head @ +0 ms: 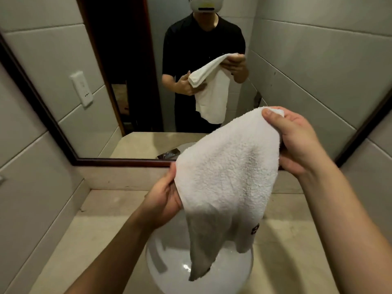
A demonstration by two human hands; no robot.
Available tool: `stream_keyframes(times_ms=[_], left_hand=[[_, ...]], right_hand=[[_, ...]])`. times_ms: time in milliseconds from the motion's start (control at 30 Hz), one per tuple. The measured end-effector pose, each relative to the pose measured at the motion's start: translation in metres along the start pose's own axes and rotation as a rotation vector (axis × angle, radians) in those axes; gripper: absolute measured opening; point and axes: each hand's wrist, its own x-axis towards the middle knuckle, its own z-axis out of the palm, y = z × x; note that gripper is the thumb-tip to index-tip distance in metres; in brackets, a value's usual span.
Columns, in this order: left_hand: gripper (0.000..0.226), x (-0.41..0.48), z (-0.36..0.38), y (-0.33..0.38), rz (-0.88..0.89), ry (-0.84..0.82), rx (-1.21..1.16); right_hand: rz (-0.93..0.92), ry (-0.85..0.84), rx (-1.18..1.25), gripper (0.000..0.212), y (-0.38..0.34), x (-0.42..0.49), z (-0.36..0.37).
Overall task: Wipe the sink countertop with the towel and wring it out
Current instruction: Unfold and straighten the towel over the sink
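Above one sink (161, 272), two hands, left hand (163, 200); right hand (297, 141), hold one towel (229, 179).

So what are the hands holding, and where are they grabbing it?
Both hold the white terry towel over the round white sink. The right hand pinches its top corner; the left hand grips its left edge, lower down.

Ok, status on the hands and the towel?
Left hand and right hand both gripping towel. Towel spread, hanging over basin, tip darker. Countertop bare, nothing in the way.
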Motion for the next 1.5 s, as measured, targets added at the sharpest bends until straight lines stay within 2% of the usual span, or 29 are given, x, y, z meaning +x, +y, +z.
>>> stream_keyframes(times_ms=[33, 100, 167, 233, 300, 333, 400, 467, 500, 567, 633, 700, 767, 867, 967, 1000, 1067, 1100, 1167, 1200, 1267, 1400, 1500], left_hand=[[0.108, -0.001, -0.002, -0.004, -0.015, 0.021, 0.085], [0.104, -0.004, 0.002, -0.012, -0.096, 0.044, 0.405], [0.079, -0.002, 0.005, -0.017, -0.148, 0.043, 0.595], [0.049, 0.000, 0.012, -0.014, -0.104, 0.097, 0.485], [0.051, 0.004, 0.020, -0.009, -0.041, 0.143, 0.233], [0.052, 0.006, 0.026, -0.005, -0.008, 0.152, 0.160], [0.044, 0.010, 0.039, 0.004, 0.035, 0.166, 0.135], [0.031, 0.016, 0.049, 0.016, 0.031, 0.200, 0.178], [0.026, 0.017, 0.049, 0.021, 0.011, 0.233, 0.210], [0.027, 0.016, 0.043, 0.031, -0.015, 0.270, 0.255], [0.032, 0.009, 0.030, 0.041, -0.025, 0.247, 0.309], [0.043, 0.001, 0.021, 0.051, -0.036, 0.164, 0.474], [0.048, -0.002, 0.018, 0.055, -0.084, 0.125, 0.684], [0.037, 0.002, 0.016, 0.062, -0.165, 0.183, 0.848], [0.028, 0.002, 0.021, 0.067, -0.195, 0.224, 0.877], [0.026, 0.002, 0.023, 0.069, -0.180, 0.254, 0.874], [0.033, 0.004, 0.023, 0.069, -0.126, 0.348, 0.856], [0.044, 0.004, 0.023, 0.068, -0.082, 0.417, 0.857], [0.076, 0.005, 0.020, 0.066, 0.031, 0.558, 0.831], [0.084, 0.004, 0.020, 0.064, 0.085, 0.563, 0.798], [0.078, 0.000, 0.025, 0.060, 0.169, 0.467, 0.800], [0.077, -0.007, 0.028, 0.061, 0.183, 0.382, 1.209], [0.053, -0.008, 0.033, 0.062, 0.289, 0.520, 1.594]], right_hand=[[0.003, -0.010, 0.001, 0.014, -0.001, -0.001, 0.001], [0.014, -0.011, -0.007, 0.014, -0.002, -0.003, 0.002], [0.033, 0.003, -0.014, 0.013, -0.002, -0.002, -0.001], [0.054, 0.045, 0.037, 0.018, -0.005, 0.000, -0.006], [0.093, 0.045, 0.187, 0.031, 0.001, 0.002, -0.018], [0.147, -0.024, 0.265, 0.037, 0.010, -0.002, -0.021], [0.340, -0.178, 0.342, 0.056, 0.051, -0.016, -0.024], [0.535, -0.252, 0.351, 0.090, 0.096, -0.031, -0.025], [0.572, -0.264, 0.330, 0.091, 0.112, -0.037, -0.025], [0.493, -0.241, 0.249, 0.073, 0.127, -0.044, -0.026], [0.383, -0.238, 0.264, 0.066, 0.126, -0.046, -0.034], [0.327, -0.278, 0.271, 0.054, 0.123, -0.046, -0.043], [0.308, -0.289, 0.123, 0.035, 0.123, -0.047, -0.044], [0.186, -0.231, 0.015, 0.033, 0.123, -0.044, -0.040], [0.039, -0.154, 0.013, 0.047, 0.117, -0.036, -0.034], [0.000, -0.117, -0.011, 0.046, 0.112, -0.034, -0.031], [-0.063, -0.083, -0.073, 0.025, 0.099, -0.031, -0.025], [-0.086, -0.077, -0.102, 0.015, 0.092, -0.031, -0.020], [-0.131, -0.048, -0.195, 0.013, 0.083, -0.032, -0.014], [-0.159, -0.033, -0.236, 0.012, 0.081, -0.032, -0.011], [-0.212, 0.025, -0.299, 0.012, 0.078, -0.033, -0.006], [-0.233, 0.121, -0.418, 0.005, 0.078, -0.029, -0.009], [-0.350, 0.147, -0.728, 0.027, 0.083, -0.027, -0.011]])
